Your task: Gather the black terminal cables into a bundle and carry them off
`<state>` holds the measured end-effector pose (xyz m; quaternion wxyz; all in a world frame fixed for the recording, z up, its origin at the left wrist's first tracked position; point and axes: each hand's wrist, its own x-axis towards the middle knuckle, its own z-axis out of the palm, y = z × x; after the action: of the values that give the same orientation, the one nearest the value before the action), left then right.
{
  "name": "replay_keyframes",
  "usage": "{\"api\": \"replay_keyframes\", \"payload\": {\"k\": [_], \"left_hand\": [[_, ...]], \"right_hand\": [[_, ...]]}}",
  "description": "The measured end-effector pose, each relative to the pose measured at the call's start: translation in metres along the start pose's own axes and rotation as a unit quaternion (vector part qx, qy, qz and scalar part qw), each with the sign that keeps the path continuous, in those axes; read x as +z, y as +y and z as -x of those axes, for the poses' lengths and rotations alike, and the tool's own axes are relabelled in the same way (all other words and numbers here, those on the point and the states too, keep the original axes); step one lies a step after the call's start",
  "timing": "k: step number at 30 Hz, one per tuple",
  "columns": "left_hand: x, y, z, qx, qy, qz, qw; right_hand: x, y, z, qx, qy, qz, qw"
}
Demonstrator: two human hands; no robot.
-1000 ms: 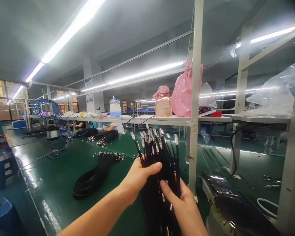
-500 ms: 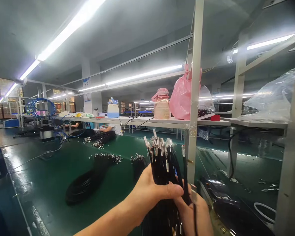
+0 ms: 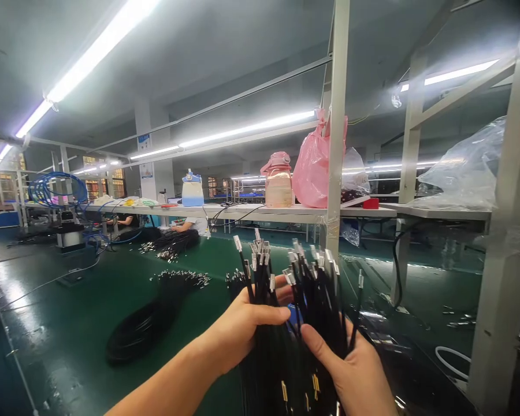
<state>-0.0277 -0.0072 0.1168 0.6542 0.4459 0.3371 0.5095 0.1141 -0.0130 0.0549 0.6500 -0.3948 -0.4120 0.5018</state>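
Since your left grip (image 3: 247, 323) and right grip (image 3: 346, 364) are each closed around its own bunch of metal-tipped black cables (image 3: 318, 300), their long axes stand nearly upright, tips pointing up and away over the green counter (image 3: 65, 323), tails hanging below your hands.

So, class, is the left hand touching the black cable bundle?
Touching: the head view shows the left hand wrapped around the black cable bundle, thumb across it.

Black cables (image 3: 316, 306) now two bunches, apparently split between left hand (image 3: 242, 326) and right hand (image 3: 351, 370)
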Motion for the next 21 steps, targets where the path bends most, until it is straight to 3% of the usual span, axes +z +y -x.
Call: {"api": "replay_keyframes", "payload": {"k": [3,7,10,12,16,18,21], "left_hand": [[0.002,-0.002,-0.002,0.020,-0.023,-0.004,1.000],[0.009,-0.007,-0.002,0.039,-0.076,-0.058,0.995],[0.011,-0.007,-0.002,0.026,-0.042,-0.059,0.997],[0.011,-0.007,-0.003,0.015,-0.021,-0.066,0.998],[0.008,-0.006,-0.005,-0.002,-0.038,-0.088,0.995],[0.009,-0.006,-0.004,0.004,-0.044,-0.104,0.994],[0.013,-0.007,0.000,0.032,-0.004,-0.111,0.993]], "right_hand": [[-0.004,-0.002,0.000,0.002,-0.002,0.007,1.000],[-0.005,-0.007,0.004,0.007,-0.068,-0.004,0.998],[-0.007,-0.008,0.005,0.045,-0.064,-0.033,0.996],[-0.010,-0.007,0.004,0.035,-0.060,-0.028,0.997],[-0.011,-0.008,0.005,0.010,-0.086,0.028,0.996],[-0.010,-0.009,0.005,0.022,-0.082,0.028,0.996],[-0.009,-0.010,0.005,0.027,-0.068,0.005,0.997]]}}
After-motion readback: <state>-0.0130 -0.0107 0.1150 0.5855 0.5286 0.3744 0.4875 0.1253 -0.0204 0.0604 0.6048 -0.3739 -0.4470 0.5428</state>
